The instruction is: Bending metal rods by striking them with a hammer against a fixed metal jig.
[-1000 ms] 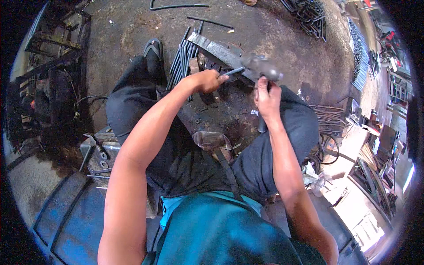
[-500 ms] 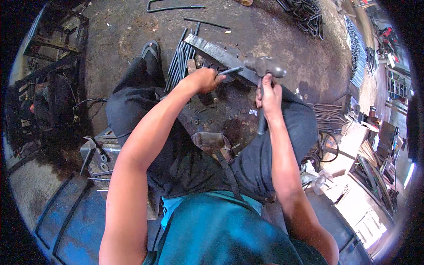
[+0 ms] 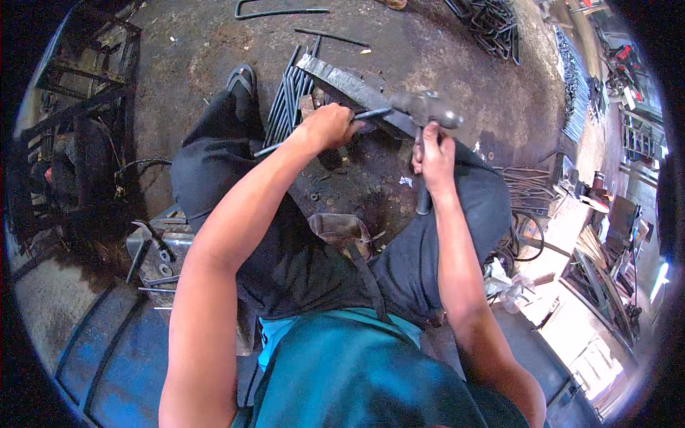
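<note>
"Rod (image 3: 372,113) first — where is it?"

"It is in the person's left hand (image 3: 332,128), which is closed around it. One grey end pokes out toward the right hand (image 3: 434,158), up to the long metal bar (image 3: 349,82). Another bit of rod shows by the left wrist, but it is hard to tell if it is the same one."

"And what does the right hand do?"

"It is closed around the handle of a hammer (image 3: 437,110), thumb up near the head. The hammer's head sits just past the right hand, near the rod's tip. It is a bit blurry, so nobody can tell if it touches the metal bar."

"What lies around the left hand?"

"Just past it, a brown block (image 3: 307,106), and then a bunch of thin rods (image 3: 285,98) lying side by side. Farther off is one loose rod (image 3: 332,37), and past that a bent rod (image 3: 282,13)."

"And around the right hand?"

"Far past it, a bit to the right, is a heap of dark bent rods (image 3: 496,32). To its right — past the dark knee (image 3: 481,182) — lie thin brown rods (image 3: 528,188). Between the hands and the blue shirt (image 3: 357,364) is a small box-like thing (image 3: 342,227)."
</note>
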`<state>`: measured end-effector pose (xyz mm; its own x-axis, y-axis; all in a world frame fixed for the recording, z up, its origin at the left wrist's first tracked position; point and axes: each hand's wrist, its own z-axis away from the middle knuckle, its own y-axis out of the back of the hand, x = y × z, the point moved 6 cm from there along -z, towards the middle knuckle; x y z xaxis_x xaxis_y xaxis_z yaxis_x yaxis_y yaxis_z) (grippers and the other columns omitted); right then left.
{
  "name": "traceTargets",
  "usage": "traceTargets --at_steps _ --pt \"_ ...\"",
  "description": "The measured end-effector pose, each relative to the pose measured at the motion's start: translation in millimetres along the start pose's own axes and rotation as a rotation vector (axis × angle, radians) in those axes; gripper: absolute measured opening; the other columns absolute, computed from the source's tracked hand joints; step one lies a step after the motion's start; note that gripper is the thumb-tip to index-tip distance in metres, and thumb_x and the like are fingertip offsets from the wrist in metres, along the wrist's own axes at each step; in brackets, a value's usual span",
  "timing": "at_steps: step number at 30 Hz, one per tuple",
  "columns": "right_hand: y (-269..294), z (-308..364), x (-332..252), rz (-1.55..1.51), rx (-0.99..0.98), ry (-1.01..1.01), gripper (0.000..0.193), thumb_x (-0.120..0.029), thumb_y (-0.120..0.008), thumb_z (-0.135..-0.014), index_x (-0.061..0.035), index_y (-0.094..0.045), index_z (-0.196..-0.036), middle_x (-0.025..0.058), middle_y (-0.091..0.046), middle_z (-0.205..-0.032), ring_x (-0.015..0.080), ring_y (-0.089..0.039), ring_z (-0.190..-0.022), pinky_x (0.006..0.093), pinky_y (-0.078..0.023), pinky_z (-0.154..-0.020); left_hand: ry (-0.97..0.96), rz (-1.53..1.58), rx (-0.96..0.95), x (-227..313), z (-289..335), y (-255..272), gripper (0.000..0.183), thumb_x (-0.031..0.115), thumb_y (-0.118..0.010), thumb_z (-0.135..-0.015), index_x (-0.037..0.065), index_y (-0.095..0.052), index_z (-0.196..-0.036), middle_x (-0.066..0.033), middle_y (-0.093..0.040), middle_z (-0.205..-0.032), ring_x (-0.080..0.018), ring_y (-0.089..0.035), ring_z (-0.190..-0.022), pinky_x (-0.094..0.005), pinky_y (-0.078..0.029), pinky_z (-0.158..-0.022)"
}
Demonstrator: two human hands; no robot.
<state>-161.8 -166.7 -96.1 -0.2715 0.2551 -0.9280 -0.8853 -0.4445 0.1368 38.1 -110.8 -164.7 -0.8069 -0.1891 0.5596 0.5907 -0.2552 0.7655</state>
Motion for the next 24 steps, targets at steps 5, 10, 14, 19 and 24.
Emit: traceTargets --at_steps 5,10,14,19,24 --pt "9 -10 12 0.172 0.048 0.177 0.053 -0.058 -0.049 -0.092 -0.0075 -0.049 -0.078 -0.0017 -0.04 -0.052 0.0085 -0.038 -0.039 0.0243 -0.031 -0.036 -0.015 -0.028 0.024 4 -1 -2 0.045 0.039 -0.055 -0.091 -0.003 -0.068 -0.083 -0.0258 -0.066 -0.086 -0.0405 -0.066 -0.085 -0.048 -0.053 -0.078" --pt "10 -21 26 0.258 0.066 0.036 0.053 -0.058 -0.049 -0.092 -0.0076 -0.046 -0.075 -0.0016 -0.042 -0.051 0.0091 -0.041 -0.038 0.0248 -0.033 -0.036 -0.048 -0.056 0.023 -1 5 -5 0.045 0.04 -0.053 -0.092 -0.002 -0.066 -0.078 -0.0262 -0.065 -0.077 -0.0428 -0.064 -0.074 -0.0523 -0.05 -0.072" --pt "5 4 -5 -0.094 0.045 0.05 0.049 -0.056 -0.054 -0.091 -0.0106 -0.048 -0.073 -0.0039 -0.042 -0.054 0.0061 -0.04 -0.039 0.0222 -0.03 -0.036 -0.047 -0.082 0.085 1 6 1 0.044 0.039 -0.054 -0.091 -0.001 -0.067 -0.079 -0.0247 -0.065 -0.075 -0.0434 -0.064 -0.075 -0.0509 -0.052 -0.073" --pt "11 -4 -1 0.025 -0.072 0.073 0.051 -0.053 -0.053 -0.093 -0.0049 -0.054 -0.077 0.0005 -0.052 -0.057 0.0129 -0.05 -0.046 0.0288 -0.039 -0.043 -0.039 -0.082 0.084 9 5 6 0.045 0.04 -0.055 -0.091 -0.001 -0.066 -0.077 -0.0257 -0.064 -0.075 -0.0426 -0.064 -0.077 -0.0502 -0.052 -0.072" --pt "7 -25 33 0.357 0.046 0.057 0.053 -0.049 -0.055 -0.093 0.0024 -0.063 -0.107 0.0155 -0.069 -0.088 0.028 -0.063 -0.084 0.0382 -0.046 -0.083 -0.043 -0.003 0.131 1 6 0 0.045 0.039 -0.058 -0.09 -0.004 -0.065 -0.076 -0.0268 -0.063 -0.074 -0.0426 -0.064 -0.076 -0.0511 -0.051 -0.068"
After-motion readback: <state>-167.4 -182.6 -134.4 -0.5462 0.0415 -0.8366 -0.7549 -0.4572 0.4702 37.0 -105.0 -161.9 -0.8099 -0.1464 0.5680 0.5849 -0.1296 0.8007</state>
